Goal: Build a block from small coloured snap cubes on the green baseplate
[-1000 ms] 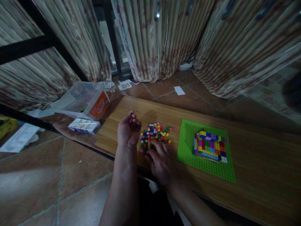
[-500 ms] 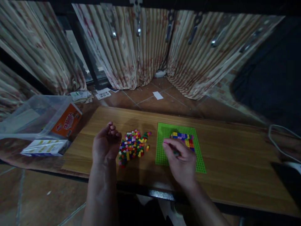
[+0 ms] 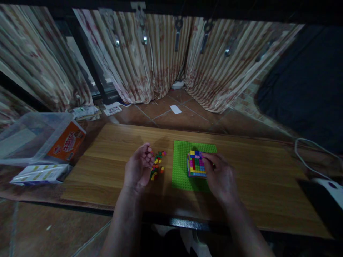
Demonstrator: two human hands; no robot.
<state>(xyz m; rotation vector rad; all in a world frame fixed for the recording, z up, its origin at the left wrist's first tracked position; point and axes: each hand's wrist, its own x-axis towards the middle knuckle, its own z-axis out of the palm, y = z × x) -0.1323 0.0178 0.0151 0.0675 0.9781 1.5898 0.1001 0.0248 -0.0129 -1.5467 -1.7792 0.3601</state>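
My right hand (image 3: 221, 175) is at the right side of a block of multicoloured toy bricks (image 3: 197, 165) built up on a green studded baseplate (image 3: 179, 175). Thumb and forefinger pinch at its far right corner on a small pink toy brick (image 3: 203, 155), partly hidden by the fingertips. Left of the baseplate, my left hand (image 3: 139, 166) hovers with its palm turned up and its fingers loosely curled; the palm shows nothing in it. It covers much of a loose pile of small coloured bricks (image 3: 158, 161).
The wooden table (image 3: 262, 178) carries all this. At the left stand a clear plastic bin (image 3: 34, 132) with an orange label and a white box (image 3: 41, 174). A white cable (image 3: 297, 150) and a dark flat object (image 3: 318, 203) lie at the right. Striped curtains (image 3: 160, 60) hang behind.
My right hand has moved from left of the brick block to its far right corner, carrying the pink brick. My left hand has shifted right, over the loose pile. The view has turned slightly.
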